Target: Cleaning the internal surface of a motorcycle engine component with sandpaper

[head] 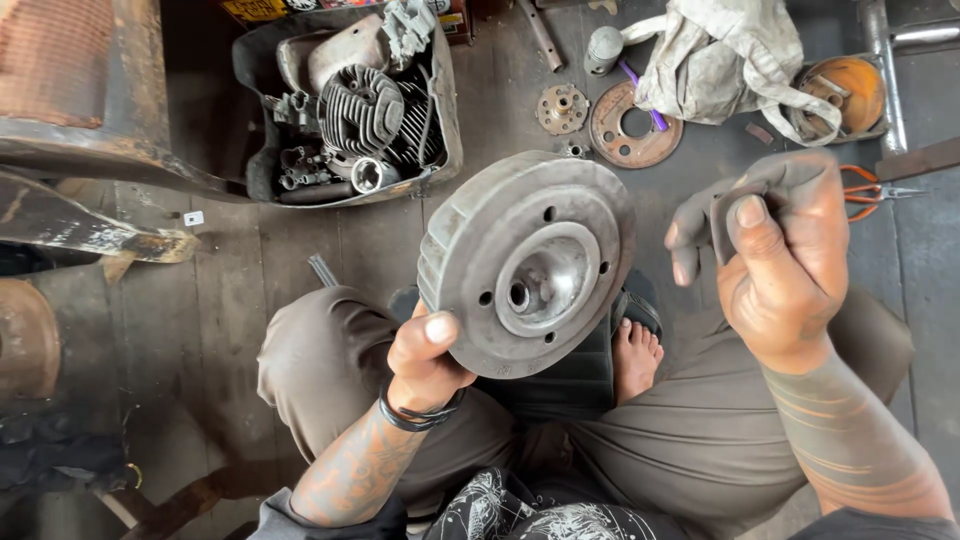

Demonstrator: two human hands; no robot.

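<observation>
Gripping a grey ribbed drum [527,262] by its six o'clock rim, my left hand [425,358] clamps thumb over edge; at three o'clock, my right hand [775,255] pinches a small dark pad [726,222].

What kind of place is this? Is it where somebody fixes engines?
Probably a small engine or motorbike repair workshop. The left hand holds a greasy brake drum, a tub holds a finned engine cylinder, and orange-handled pliers lie on the dirty floor.
</observation>
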